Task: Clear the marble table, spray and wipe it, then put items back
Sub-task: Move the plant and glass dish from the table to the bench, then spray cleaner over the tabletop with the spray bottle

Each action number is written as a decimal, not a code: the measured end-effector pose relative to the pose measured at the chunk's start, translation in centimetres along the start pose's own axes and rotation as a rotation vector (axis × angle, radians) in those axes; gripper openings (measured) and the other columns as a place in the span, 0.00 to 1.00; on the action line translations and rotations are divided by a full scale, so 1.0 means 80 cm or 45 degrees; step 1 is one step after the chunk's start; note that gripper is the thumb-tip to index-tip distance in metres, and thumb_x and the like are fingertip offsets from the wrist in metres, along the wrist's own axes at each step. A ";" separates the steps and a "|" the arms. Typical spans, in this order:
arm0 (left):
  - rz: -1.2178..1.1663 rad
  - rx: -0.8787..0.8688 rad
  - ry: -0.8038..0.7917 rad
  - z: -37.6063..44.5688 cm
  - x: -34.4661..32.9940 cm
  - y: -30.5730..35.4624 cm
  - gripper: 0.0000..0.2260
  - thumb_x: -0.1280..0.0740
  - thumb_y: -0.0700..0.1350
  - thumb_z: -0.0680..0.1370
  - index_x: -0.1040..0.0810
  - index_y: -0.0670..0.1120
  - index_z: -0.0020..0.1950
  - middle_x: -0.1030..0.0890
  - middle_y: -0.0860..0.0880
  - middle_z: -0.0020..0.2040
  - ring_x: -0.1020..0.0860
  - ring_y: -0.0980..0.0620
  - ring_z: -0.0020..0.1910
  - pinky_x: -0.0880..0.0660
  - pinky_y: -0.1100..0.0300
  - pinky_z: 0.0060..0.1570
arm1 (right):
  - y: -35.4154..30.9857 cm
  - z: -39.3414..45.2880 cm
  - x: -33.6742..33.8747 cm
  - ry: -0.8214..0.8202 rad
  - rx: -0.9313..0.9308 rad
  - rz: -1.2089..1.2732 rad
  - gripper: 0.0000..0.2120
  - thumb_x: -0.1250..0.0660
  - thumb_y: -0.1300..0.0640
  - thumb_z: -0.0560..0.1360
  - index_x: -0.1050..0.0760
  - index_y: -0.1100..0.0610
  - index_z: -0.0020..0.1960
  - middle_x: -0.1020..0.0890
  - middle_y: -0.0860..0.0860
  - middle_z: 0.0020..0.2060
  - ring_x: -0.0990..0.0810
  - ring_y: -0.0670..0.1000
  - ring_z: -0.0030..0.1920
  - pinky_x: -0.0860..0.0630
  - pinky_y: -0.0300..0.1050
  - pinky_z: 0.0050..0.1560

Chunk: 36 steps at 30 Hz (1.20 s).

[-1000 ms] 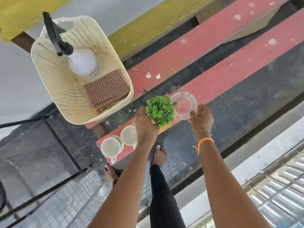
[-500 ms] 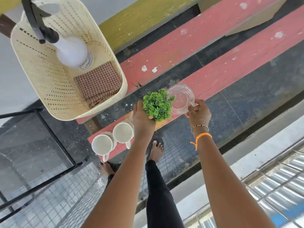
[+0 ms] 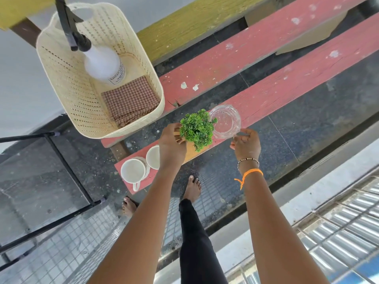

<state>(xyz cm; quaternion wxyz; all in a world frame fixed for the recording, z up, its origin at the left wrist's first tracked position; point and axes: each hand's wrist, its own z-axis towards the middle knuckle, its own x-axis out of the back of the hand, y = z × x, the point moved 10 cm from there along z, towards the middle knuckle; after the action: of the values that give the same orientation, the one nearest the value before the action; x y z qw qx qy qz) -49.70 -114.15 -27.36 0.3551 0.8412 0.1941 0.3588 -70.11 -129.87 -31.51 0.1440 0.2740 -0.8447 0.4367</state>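
1. Left hand [image 3: 171,141]: fingers curled round the base of a small potted plant [image 3: 196,128], dense green plastic-looking foliage; the pot is mostly hidden.
2. Right hand [image 3: 246,143]: fingertips pinch the near rim of a clear glass dish [image 3: 225,121], round and thick-walled.
3. Both items sit at the near plank of the red bench [image 3: 287,87], directly ahead of the fingers; contact with the wood cannot be confirmed.
4. Judgement: set-down stage of clearing.
5. Left of the plant: two white mugs [image 3: 133,171]; beyond, a cream perforated basket [image 3: 61,83] holding a spray bottle [image 3: 102,62] and a folded checked cloth [image 3: 131,101].
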 end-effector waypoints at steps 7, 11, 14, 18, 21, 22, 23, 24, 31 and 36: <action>-0.100 0.004 0.162 -0.037 0.061 0.013 0.14 0.36 0.35 0.74 0.26 0.50 0.55 0.23 0.53 0.53 0.24 0.62 0.43 0.30 0.77 0.37 | -0.050 -0.059 0.002 -0.026 0.176 -0.035 0.07 0.38 0.66 0.75 0.26 0.61 0.52 0.22 0.51 0.32 0.23 0.50 0.32 0.20 0.53 0.47; -0.222 0.042 0.277 -0.059 0.123 0.012 0.11 0.36 0.37 0.74 0.25 0.50 0.53 0.22 0.55 0.48 0.24 0.67 0.40 0.32 0.80 0.38 | -0.109 -0.113 -0.028 -0.112 0.342 -0.040 0.08 0.39 0.66 0.74 0.25 0.56 0.46 0.20 0.57 0.38 0.23 0.56 0.39 0.24 0.50 0.42; -0.338 0.095 0.369 -0.067 0.179 0.003 0.09 0.36 0.39 0.75 0.23 0.52 0.51 0.21 0.57 0.45 0.23 0.67 0.40 0.29 0.76 0.40 | -0.155 -0.159 -0.079 -0.261 0.420 0.046 0.10 0.40 0.67 0.74 0.26 0.54 0.43 0.21 0.55 0.36 0.25 0.56 0.38 0.26 0.51 0.41; -0.459 0.149 0.475 -0.060 0.251 -0.007 0.11 0.37 0.37 0.75 0.23 0.54 0.48 0.20 0.57 0.45 0.21 0.56 0.45 0.23 0.55 0.51 | -0.218 -0.209 -0.170 -0.478 0.574 -0.007 0.08 0.38 0.65 0.74 0.26 0.53 0.42 0.21 0.54 0.34 0.23 0.54 0.38 0.23 0.54 0.45; -0.469 0.174 0.540 -0.039 0.297 -0.015 0.10 0.37 0.36 0.75 0.22 0.50 0.49 0.20 0.52 0.46 0.21 0.51 0.47 0.23 0.50 0.54 | -0.259 -0.223 -0.240 -0.598 0.639 -0.085 0.05 0.37 0.65 0.74 0.24 0.60 0.47 0.20 0.56 0.38 0.22 0.55 0.40 0.23 0.56 0.49; -0.479 0.188 0.547 -0.031 0.307 -0.018 0.10 0.37 0.36 0.75 0.22 0.50 0.48 0.19 0.51 0.47 0.21 0.50 0.48 0.23 0.49 0.55 | -0.270 -0.222 -0.258 -0.619 0.652 -0.115 0.06 0.38 0.65 0.74 0.24 0.62 0.49 0.20 0.57 0.40 0.22 0.55 0.42 0.23 0.56 0.50; -0.488 0.205 0.550 -0.019 0.318 -0.023 0.10 0.37 0.37 0.75 0.22 0.50 0.47 0.19 0.50 0.47 0.21 0.49 0.49 0.23 0.49 0.55 | -0.282 -0.220 -0.279 -0.630 0.673 -0.154 0.07 0.38 0.65 0.74 0.24 0.63 0.51 0.20 0.57 0.42 0.22 0.55 0.42 0.23 0.54 0.50; -0.487 0.219 0.545 -0.008 0.326 -0.026 0.10 0.37 0.37 0.75 0.22 0.52 0.46 0.19 0.51 0.46 0.20 0.49 0.49 0.23 0.50 0.55 | -0.294 -0.217 -0.296 -0.628 0.699 -0.199 0.09 0.38 0.65 0.75 0.24 0.62 0.54 0.20 0.56 0.44 0.22 0.53 0.43 0.24 0.51 0.49; -0.412 0.204 0.391 0.059 0.351 -0.025 0.08 0.38 0.38 0.76 0.21 0.48 0.49 0.19 0.53 0.45 0.22 0.56 0.45 0.26 0.69 0.37 | -0.349 -0.171 -0.396 -0.613 0.771 -0.467 0.24 0.38 0.67 0.75 0.35 0.58 0.70 0.30 0.57 0.67 0.30 0.54 0.67 0.34 0.43 0.67; -0.433 0.186 0.300 0.076 0.362 -0.020 0.08 0.38 0.38 0.76 0.22 0.48 0.48 0.20 0.55 0.45 0.22 0.55 0.46 0.26 0.65 0.46 | -0.350 -0.164 -0.407 -0.501 0.809 -0.393 0.08 0.33 0.62 0.73 0.25 0.60 0.52 0.19 0.55 0.48 0.23 0.55 0.53 0.35 0.33 0.39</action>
<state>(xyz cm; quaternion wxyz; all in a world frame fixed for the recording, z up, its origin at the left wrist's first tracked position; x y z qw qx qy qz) -26.01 -99.06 -18.03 0.3237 0.7721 0.3988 0.3743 -27.23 -121.33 -21.23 -0.0484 0.5068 -0.6280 0.5885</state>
